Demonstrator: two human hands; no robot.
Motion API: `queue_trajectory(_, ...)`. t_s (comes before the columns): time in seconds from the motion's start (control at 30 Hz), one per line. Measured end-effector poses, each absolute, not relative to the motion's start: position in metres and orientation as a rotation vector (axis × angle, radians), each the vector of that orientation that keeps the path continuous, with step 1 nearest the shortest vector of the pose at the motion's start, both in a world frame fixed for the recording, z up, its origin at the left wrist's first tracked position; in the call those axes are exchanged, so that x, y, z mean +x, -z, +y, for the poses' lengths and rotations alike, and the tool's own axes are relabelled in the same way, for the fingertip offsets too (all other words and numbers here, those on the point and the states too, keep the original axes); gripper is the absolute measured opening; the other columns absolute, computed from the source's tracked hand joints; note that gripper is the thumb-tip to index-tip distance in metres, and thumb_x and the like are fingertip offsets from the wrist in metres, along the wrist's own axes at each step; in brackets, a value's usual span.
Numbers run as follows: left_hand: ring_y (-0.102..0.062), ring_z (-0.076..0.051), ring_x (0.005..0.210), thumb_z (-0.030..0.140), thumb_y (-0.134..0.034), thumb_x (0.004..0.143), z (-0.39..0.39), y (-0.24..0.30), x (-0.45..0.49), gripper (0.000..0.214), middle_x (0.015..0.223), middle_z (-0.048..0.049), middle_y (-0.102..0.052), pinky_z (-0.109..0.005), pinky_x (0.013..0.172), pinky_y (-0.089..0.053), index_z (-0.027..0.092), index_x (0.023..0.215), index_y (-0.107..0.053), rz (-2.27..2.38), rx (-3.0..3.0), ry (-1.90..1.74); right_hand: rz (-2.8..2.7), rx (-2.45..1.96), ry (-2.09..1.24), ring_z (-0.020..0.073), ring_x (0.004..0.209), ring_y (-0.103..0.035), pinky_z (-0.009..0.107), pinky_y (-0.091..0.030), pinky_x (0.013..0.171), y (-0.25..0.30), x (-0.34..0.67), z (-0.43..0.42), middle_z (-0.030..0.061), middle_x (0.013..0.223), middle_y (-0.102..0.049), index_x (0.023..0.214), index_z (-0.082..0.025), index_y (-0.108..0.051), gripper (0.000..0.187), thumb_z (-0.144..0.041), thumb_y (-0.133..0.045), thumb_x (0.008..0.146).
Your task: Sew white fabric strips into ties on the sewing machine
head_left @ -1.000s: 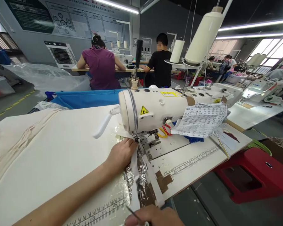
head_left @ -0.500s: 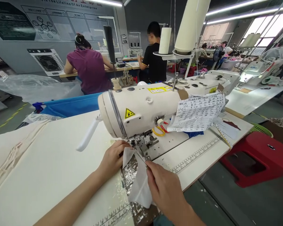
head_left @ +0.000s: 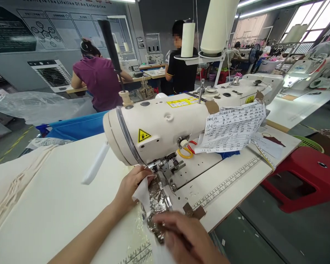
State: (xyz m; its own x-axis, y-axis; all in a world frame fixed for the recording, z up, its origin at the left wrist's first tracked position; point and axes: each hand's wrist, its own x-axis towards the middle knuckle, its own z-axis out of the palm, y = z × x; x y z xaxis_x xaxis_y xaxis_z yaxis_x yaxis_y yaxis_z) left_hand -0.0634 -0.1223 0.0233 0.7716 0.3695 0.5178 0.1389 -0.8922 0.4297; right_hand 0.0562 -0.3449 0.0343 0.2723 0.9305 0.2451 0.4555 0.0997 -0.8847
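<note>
**A:** Item one, the piece in your hands?

**B:** A strip of silvery sequinned fabric [head_left: 156, 200], crinkled and glittering, backed with a plain white cloth [head_left: 141, 193]. It lies on the desk [head_left: 57, 183] right at the foot of your sewing machine [head_left: 156, 124], running from the metal presser parts toward you.

**A:** Your hands?

**B:** Your left hand [head_left: 132, 183] rests on the white cloth beside the needle, fingers curled down on its edge. Your right hand [head_left: 187, 238] is blurred, over the near end of the strip; I cannot tell how its fingers sit.

**A:** Other entries?

**B:** Machine: smooth cream casing, rounded head, yellow warning sticker. A handwritten paper sheet [head_left: 232, 126] taped to its arm. Desk: pale, flat, with a printed ruler [head_left: 228, 183] along the front. Tall cream thread cones [head_left: 218, 25] above. A red plastic stool [head_left: 305, 179] to your right.
</note>
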Motion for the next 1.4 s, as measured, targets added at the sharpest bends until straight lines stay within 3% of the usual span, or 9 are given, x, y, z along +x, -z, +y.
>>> queue_trajectory(0.1,-0.064,-0.015,0.091,0.019,-0.05,0.098,-0.123,-0.023,-0.064,0.013,0.098,-0.0035,-0.068,-0.025,0.077,-0.052,0.022,0.099,-0.063,0.389,2.612,-0.844,-1.481,-1.669,-0.197,0.0226,0.088,-0.074,0.029,-0.058,0.071,-0.029,0.065,-0.325,0.0095,0.108,-0.074,0.136,-0.02,-0.052,0.036,-0.023,-0.037,0.103)
queue_trajectory(0.2,-0.064,-0.015,0.09,0.019,-0.049,0.098,-0.124,-0.023,-0.065,0.014,0.098,-0.0031,-0.068,-0.025,0.076,-0.051,0.022,0.098,-0.063,0.391,2.619,-0.846,-1.585,-1.794,0.035,0.0246,0.078,-0.075,0.03,-0.055,0.061,-0.024,0.069,-0.309,0.0118,0.097,-0.075,0.127,-0.012,-0.056,0.035,-0.014,-0.034,0.101)
queue_trajectory(0.3,-0.064,-0.015,0.089,0.02,-0.048,0.099,-0.124,-0.024,-0.065,0.016,0.097,-0.0033,-0.068,-0.026,0.076,-0.052,0.022,0.097,-0.063,0.408,2.614,-0.835,-1.62,-1.858,0.082,0.0241,0.07,-0.073,0.03,-0.05,0.054,-0.022,0.068,-0.304,0.0088,0.088,-0.074,0.123,-0.013,-0.059,0.035,-0.012,-0.034,0.098)
queue_trajectory(0.53,-0.065,-0.017,0.089,0.026,-0.046,0.1,-0.123,-0.023,-0.064,0.019,0.097,-0.0044,-0.069,-0.028,0.076,-0.053,0.022,0.097,-0.064,0.442,2.607,-0.811,-1.656,-1.912,0.103,0.0208,0.068,-0.072,0.028,-0.046,0.054,-0.02,0.067,-0.302,0.0072,0.086,-0.074,0.123,-0.014,-0.057,0.034,-0.01,-0.039,0.095)
queue_trajectory(1.03,-0.064,-0.018,0.093,0.028,-0.043,0.101,-0.123,-0.019,-0.065,0.02,0.101,-0.005,-0.068,-0.029,0.077,-0.053,0.022,0.099,-0.063,0.484,2.655,-0.799,-1.702,-1.885,0.063,0.0225,0.074,-0.073,0.028,-0.051,0.056,-0.021,0.07,-0.3,0.0097,0.094,-0.075,0.129,-0.012,-0.059,0.036,-0.01,-0.046,0.095)
queue_trajectory(1.4,-0.062,-0.018,0.092,0.024,-0.046,0.1,-0.123,-0.022,-0.064,0.018,0.1,-0.0048,-0.067,-0.028,0.079,-0.051,0.021,0.099,-0.064,0.462,2.617,-0.813,-1.655,-1.86,0.075,0.0227,0.073,-0.072,0.03,-0.049,0.058,-0.019,0.069,-0.302,0.0084,0.091,-0.074,0.124,-0.014,-0.059,0.035,-0.011,-0.039,0.096)
